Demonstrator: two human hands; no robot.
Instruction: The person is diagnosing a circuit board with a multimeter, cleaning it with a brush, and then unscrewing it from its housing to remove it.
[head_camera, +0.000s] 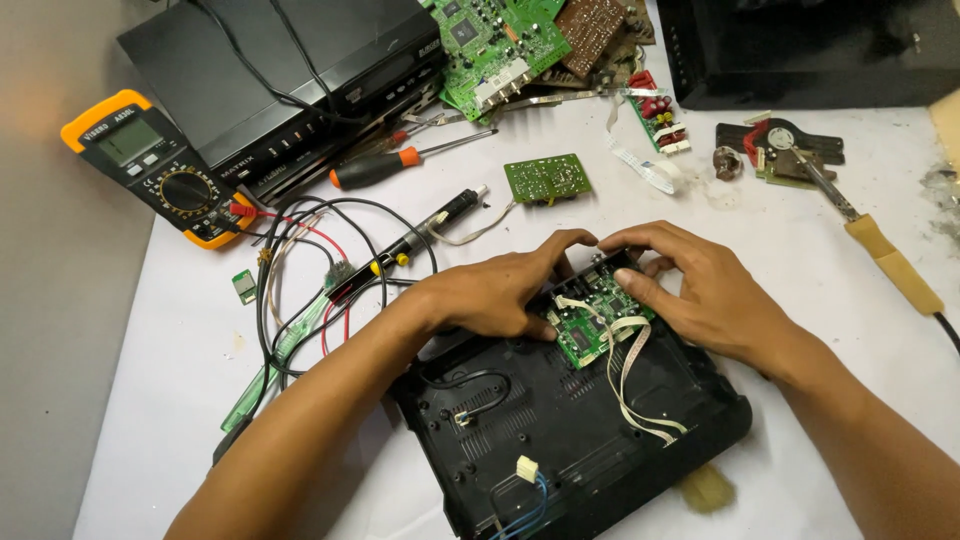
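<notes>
On the white tabletop (800, 250), near the middle: an opened black plastic device casing (560, 430), lying tilted, inner side up. At its far end, a small green circuit board (590, 320), seated inside the casing, with pale flat ribbon cables (625, 375) looping off it toward the near right.

Left hand (495, 290): palm down over the board's left edge, fingers curled, fingertips pressing at the board's far corner and near-left edge. Right hand (700, 285): fingers bent and spread over the board's right side, thumb laid on top of the board, index tip almost meeting the left fingertips at the far corner. Both clasped on the board rather than open; whether actually pinching or only pushing down, hard to tell, since the fingers hide the edges.

Inside the casing, nearer: a short black wire loop (475, 385), a cream connector with blue wires (528, 475). Just beside the casing's near right corner, a yellowish sponge-like lump (708, 488).

Farther left: a yellow-and-black multimeter (160, 165) with red and black leads tangled toward the casing, an orange-and-black screwdriver (385, 165), a pen-shaped black tool (425, 230) (possibly a desoldering pump).

Beyond the hands: a loose small green board (547, 178); at the top edge, a black set-top box (300, 70) and a heap of larger circuit boards (500, 45). Well to the right, a soldering iron with a tan handle (885, 255).
</notes>
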